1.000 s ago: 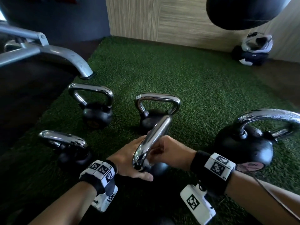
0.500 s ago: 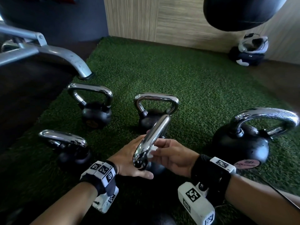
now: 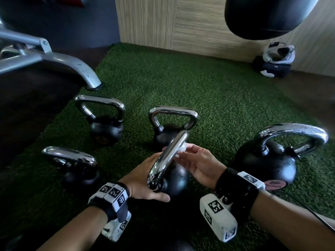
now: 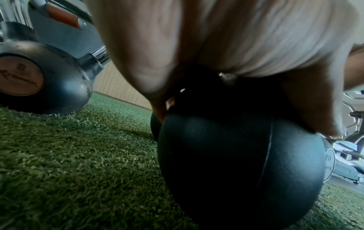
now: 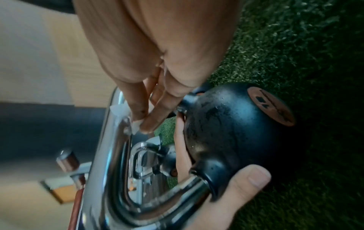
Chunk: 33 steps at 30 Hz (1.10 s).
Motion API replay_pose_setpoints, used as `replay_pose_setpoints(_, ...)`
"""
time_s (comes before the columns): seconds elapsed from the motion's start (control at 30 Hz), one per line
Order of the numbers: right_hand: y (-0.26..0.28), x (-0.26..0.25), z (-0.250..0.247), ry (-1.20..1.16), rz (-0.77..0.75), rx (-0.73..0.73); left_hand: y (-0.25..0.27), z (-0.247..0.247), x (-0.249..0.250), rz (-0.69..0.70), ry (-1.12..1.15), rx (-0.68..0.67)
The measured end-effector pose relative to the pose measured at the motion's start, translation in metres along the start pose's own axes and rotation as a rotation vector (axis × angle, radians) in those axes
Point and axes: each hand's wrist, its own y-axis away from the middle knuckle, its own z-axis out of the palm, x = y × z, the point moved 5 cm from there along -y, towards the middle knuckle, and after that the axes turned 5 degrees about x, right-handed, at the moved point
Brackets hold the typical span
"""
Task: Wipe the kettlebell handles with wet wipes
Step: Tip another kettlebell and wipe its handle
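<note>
Chrome gleams at the centre of the head view, where the near kettlebell (image 3: 176, 178) stands on the green turf (image 3: 208, 91) with its handle (image 3: 167, 156) running up and away from the camera. The left hand (image 3: 143, 180) cups the black ball of this kettlebell from the left side of the frame, its thumb (image 5: 236, 189) lying across the base of the handle where the bar meets the ball; the fingers wrap the far side of the ball. The right hand (image 3: 199, 163) comes in from the lower right, and its fingertips (image 5: 149, 124) pinch a small white wet wipe (image 3: 183, 148) against the upper part of the handle, on its right side. In the right wrist view the wipe (image 5: 126, 115) shows as a crumpled white scrap caught between the fingers and the shiny bar.

Four more kettlebells sit around it on the turf: one at left (image 3: 76, 169), partly in shadow, one at upper left (image 3: 105, 124), one just behind the held one (image 3: 170, 124), and a larger one at right (image 3: 268, 160) with a round pinkish label low on its side. A grey metal frame leg (image 3: 76, 67) curves down to the turf edge in the upper left of the frame. A dark punching bag (image 3: 268, 15) hangs at the upper right, and below it a black and white bundle (image 3: 275, 60), too small to make out, lies by the wood-panelled wall (image 3: 172, 20).
</note>
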Motion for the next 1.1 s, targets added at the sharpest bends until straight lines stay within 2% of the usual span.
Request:
replay_pose_setpoints(0.1,0.010,-0.001,0.007,0.164,-0.092,0.036,0.000,0.001,-0.004,0.007,0.018,0.007)
replay_pose_setpoints(0.23,0.012,-0.021,0.001,0.479,-0.349,0.283,0.002,0.001,-0.004,-0.014,0.060,0.008)
replay_pose_setpoints(0.33,0.010,-0.031,-0.002,0.608,-0.430,0.453,0.003,0.001,-0.002,-0.013,0.058,-0.006)
replay_pose_setpoints(0.43,0.008,-0.035,0.002,0.724,-0.486,0.533,0.002,0.002,-0.003,-0.007,0.046,0.004)
replay_pose_setpoints(0.5,0.007,-0.038,0.006,0.882,-0.520,0.576,0.003,0.002,-0.003,-0.009,0.048,0.005)
replay_pose_setpoints(0.57,0.008,-0.042,0.013,1.011,-0.532,0.615,0.003,0.002,-0.004,-0.005,0.038,0.001)
replay_pose_setpoints(0.7,-0.004,-0.035,0.013,1.043,-0.536,0.684,0.003,0.001,-0.002,0.023,0.037,0.019)
replay_pose_setpoints(0.83,-0.010,-0.023,0.012,1.036,-0.482,0.669,0.003,0.000,0.004,0.062,0.010,0.029)
replay_pose_setpoints(0.97,-0.007,-0.023,0.006,1.024,-0.500,0.650,0.004,0.000,0.004,0.057,0.047,0.047)
replay_pose_setpoints(1.1,-0.010,-0.002,0.001,0.976,-0.349,0.668,0.004,-0.001,0.007,0.070,0.052,0.057)
